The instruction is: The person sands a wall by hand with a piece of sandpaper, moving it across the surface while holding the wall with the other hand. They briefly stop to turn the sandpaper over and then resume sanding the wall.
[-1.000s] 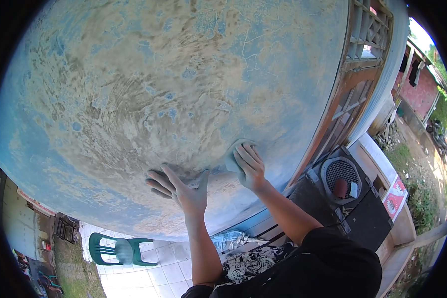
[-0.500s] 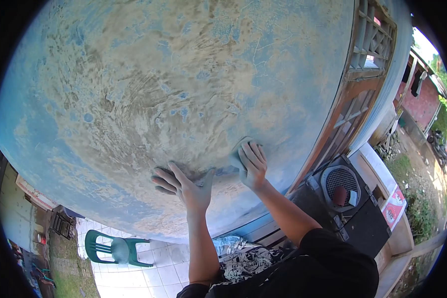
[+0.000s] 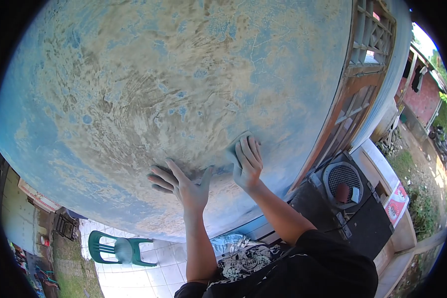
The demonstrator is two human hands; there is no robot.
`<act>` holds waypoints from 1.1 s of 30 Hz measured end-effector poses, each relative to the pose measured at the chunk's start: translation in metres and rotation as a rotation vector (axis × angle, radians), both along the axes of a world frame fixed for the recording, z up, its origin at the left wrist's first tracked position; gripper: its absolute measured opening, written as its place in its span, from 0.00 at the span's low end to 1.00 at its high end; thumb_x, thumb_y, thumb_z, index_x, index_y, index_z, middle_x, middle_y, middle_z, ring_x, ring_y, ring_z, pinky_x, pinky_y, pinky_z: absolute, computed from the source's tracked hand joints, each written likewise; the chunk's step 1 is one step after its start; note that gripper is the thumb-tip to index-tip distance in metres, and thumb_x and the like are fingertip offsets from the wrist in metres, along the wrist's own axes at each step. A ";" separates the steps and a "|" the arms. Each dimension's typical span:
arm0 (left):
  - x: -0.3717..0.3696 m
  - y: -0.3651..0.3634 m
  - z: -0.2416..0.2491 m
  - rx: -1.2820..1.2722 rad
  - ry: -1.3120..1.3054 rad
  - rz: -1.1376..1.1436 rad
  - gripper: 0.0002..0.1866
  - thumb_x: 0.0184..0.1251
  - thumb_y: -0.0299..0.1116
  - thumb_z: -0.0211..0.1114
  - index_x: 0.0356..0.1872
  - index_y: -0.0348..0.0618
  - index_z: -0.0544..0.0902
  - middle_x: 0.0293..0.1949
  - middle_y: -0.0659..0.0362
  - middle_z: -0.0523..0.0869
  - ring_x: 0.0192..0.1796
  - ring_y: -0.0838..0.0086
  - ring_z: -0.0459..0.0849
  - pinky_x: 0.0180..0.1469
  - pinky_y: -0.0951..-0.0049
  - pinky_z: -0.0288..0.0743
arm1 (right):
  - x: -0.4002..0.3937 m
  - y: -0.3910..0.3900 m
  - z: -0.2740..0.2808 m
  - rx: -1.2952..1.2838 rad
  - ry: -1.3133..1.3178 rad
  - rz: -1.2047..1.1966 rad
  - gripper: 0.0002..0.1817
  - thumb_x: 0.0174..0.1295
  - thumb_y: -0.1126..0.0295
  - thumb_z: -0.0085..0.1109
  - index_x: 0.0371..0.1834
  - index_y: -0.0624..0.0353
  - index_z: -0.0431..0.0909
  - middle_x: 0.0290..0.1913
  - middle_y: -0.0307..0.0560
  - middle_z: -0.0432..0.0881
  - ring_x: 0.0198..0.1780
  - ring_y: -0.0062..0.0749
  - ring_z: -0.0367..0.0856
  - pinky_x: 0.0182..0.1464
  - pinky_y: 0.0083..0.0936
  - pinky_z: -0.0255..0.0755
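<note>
A large wall point(image 3: 149, 104) fills the upper view, with patchy blue paint and beige bare areas. My left hand point(image 3: 186, 188) lies against its lower part with fingers spread, holding nothing. To its right, my right hand point(image 3: 248, 161) presses a folded piece of sandpaper point(image 3: 232, 154) to the wall. The sandpaper is thin, dusty and grey-blue, mostly covered by the fingers. Pale dust coats both hands.
A wooden window frame point(image 3: 340, 111) borders the wall on the right. Below it stands a black speaker box point(image 3: 367, 226) with a reddish-brown piece point(image 3: 341, 192) on its grille. A green plastic chair point(image 3: 102, 247) stands on white floor tiles point(image 3: 134, 278) at lower left.
My right hand and the sandpaper have shifted slightly left and up on the wall. The left hand stays flat on the wall, appearing a little further left as the view shifts slightly.
</note>
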State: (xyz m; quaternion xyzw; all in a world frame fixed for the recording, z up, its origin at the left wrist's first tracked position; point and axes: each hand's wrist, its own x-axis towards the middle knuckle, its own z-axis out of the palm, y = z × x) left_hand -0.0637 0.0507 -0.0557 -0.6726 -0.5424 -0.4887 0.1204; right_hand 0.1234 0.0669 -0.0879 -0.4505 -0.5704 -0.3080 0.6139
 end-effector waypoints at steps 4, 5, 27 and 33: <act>0.010 0.001 0.008 -0.015 -0.053 0.031 0.68 0.55 0.67 0.76 0.85 0.42 0.44 0.81 0.27 0.26 0.78 0.23 0.15 0.68 0.17 0.14 | -0.027 -0.003 0.104 0.070 0.120 0.058 0.16 0.66 0.76 0.63 0.56 0.63 0.88 0.66 0.50 0.84 0.73 0.49 0.77 0.73 0.48 0.69; 0.012 -0.002 0.014 -0.020 -0.051 0.034 0.68 0.55 0.67 0.76 0.85 0.42 0.44 0.81 0.27 0.26 0.78 0.23 0.15 0.68 0.17 0.14 | -0.023 -0.004 0.119 0.065 0.122 0.059 0.16 0.66 0.76 0.63 0.56 0.63 0.88 0.66 0.50 0.84 0.73 0.49 0.77 0.73 0.48 0.69; 0.012 0.000 0.026 -0.043 -0.017 0.046 0.71 0.52 0.71 0.76 0.85 0.42 0.43 0.81 0.28 0.27 0.78 0.22 0.16 0.67 0.14 0.17 | 0.010 -0.013 0.019 -0.029 -0.061 0.101 0.15 0.64 0.76 0.63 0.53 0.66 0.88 0.67 0.55 0.83 0.73 0.54 0.76 0.72 0.50 0.69; 0.012 0.003 0.021 -0.009 0.018 0.056 0.71 0.52 0.72 0.75 0.85 0.42 0.44 0.81 0.27 0.28 0.78 0.22 0.16 0.66 0.14 0.16 | -0.020 -0.005 0.064 0.004 0.069 0.065 0.16 0.65 0.77 0.62 0.54 0.65 0.88 0.67 0.53 0.83 0.73 0.53 0.76 0.73 0.49 0.68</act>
